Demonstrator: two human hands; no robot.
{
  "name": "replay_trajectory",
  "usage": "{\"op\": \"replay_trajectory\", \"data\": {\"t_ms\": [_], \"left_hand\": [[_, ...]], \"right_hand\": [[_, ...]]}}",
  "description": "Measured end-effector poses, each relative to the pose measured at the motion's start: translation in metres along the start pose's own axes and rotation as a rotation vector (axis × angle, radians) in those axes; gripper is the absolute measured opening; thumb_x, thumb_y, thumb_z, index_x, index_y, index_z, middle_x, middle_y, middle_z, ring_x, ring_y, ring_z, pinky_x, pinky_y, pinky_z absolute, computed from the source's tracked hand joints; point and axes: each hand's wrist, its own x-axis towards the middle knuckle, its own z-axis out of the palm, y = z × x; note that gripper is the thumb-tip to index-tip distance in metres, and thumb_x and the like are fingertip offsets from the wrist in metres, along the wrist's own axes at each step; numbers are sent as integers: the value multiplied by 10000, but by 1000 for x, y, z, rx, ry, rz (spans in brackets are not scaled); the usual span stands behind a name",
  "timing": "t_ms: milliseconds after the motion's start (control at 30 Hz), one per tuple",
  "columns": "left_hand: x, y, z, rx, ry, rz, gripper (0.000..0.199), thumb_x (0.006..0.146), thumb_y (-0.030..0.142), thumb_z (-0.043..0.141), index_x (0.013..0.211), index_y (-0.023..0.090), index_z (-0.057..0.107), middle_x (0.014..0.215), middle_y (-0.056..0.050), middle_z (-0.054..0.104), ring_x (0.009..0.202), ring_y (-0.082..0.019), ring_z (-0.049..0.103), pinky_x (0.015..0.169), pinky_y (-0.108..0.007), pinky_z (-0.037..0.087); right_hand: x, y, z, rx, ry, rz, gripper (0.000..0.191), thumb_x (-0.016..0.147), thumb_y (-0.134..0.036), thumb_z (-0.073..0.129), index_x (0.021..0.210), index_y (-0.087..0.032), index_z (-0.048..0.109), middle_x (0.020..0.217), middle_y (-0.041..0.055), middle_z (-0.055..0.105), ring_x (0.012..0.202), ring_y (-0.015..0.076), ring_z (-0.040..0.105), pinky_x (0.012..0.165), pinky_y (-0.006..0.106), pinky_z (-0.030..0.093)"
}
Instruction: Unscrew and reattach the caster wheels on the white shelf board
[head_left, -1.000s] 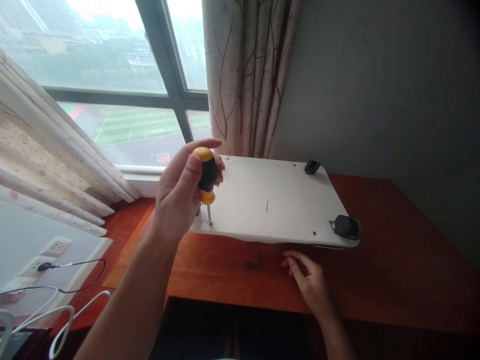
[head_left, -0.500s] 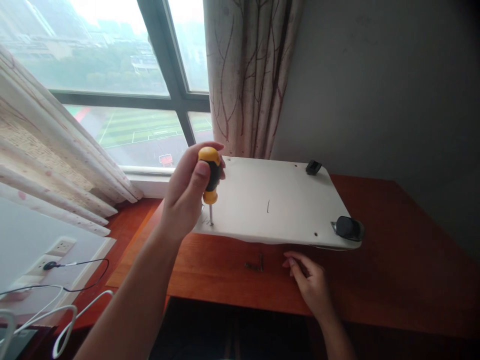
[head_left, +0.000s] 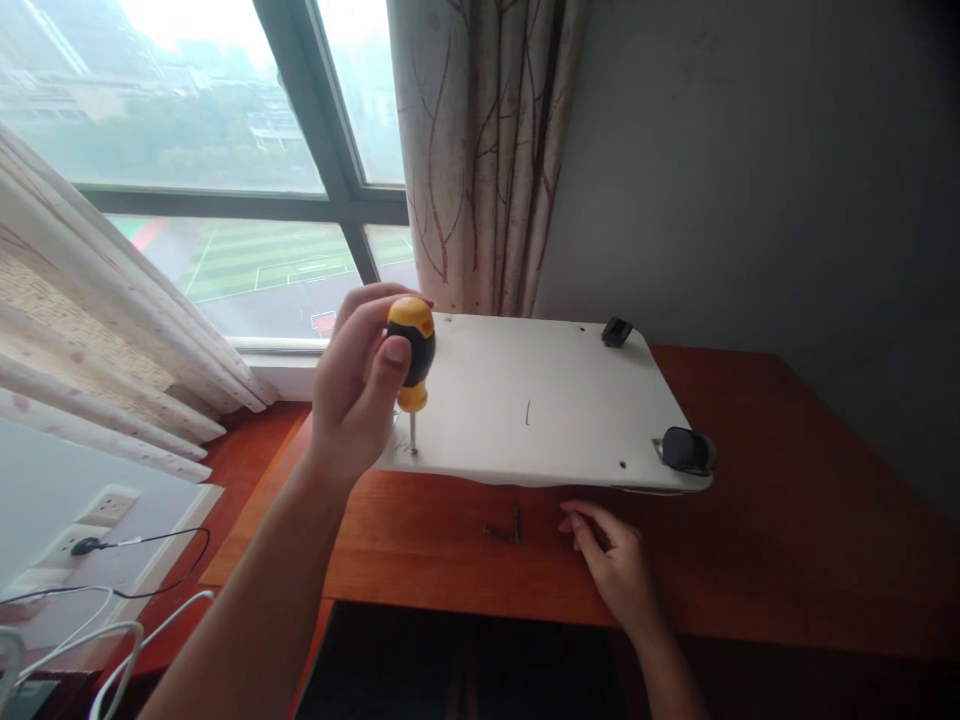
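Observation:
My left hand is wrapped round a yellow and black screwdriver, which stands upright with its tip on a screw near the front left corner of a white board. Just in front of the board, my right hand hovers over or rests on the wooden table, its thumb and fingertips pressed together; whatever they hold, if anything, is too small to make out. Several small screws lie on the table to the left of that hand.
Two black fittings sit at the board's right end, one at the back and one at the front. The red-brown table extends right. Left are a socket, white cables and a curtained window.
The whole view has shifted slightly. The fingers of my left hand have loosened and shifted on the screwdriver handle, which is still upright. My right hand keeps the same pose.

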Motion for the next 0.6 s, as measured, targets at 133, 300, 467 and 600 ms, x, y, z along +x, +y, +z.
{"op": "replay_trajectory", "data": {"t_ms": [133, 300, 467, 600], "left_hand": [[3, -2, 2, -102, -31, 2, 313, 883, 241, 759, 1094, 275, 530, 1247, -57, 651, 712, -128, 657, 624, -304, 541], [2, -9, -4, -181, -1, -77, 292, 980, 455, 602, 1207, 270, 586, 870, -30, 649, 564, -121, 552, 465, -271, 393], [0, 1, -2, -65, -27, 22, 265, 941, 414, 670, 1127, 228, 638, 966, -65, 655, 795, -184, 647, 706, -360, 537], [0, 10, 3, -74, -34, 49, 336, 848, 197, 789, 1065, 270, 543, 1070, -25, 702, 672, -128, 672, 589, -287, 544]], "right_hand": [[-1, 1, 0, 0, 0, 2, 292, 964, -420, 559, 1071, -205, 725, 871, 54, 722, 752, 170, 657, 743, 276, 537], [-1, 0, -1, -6, -3, 3, 285, 965, -414, 560, 1063, -204, 726, 867, 54, 720, 745, 168, 654, 739, 273, 538], [1, -3, -1, -14, 2, -18, 289, 964, -406, 553, 1065, -198, 726, 870, 60, 725, 741, 173, 661, 726, 275, 546], [0, -3, -1, -25, 12, -27, 298, 961, -414, 550, 1063, -196, 725, 872, 71, 730, 734, 181, 665, 709, 281, 552]]}}
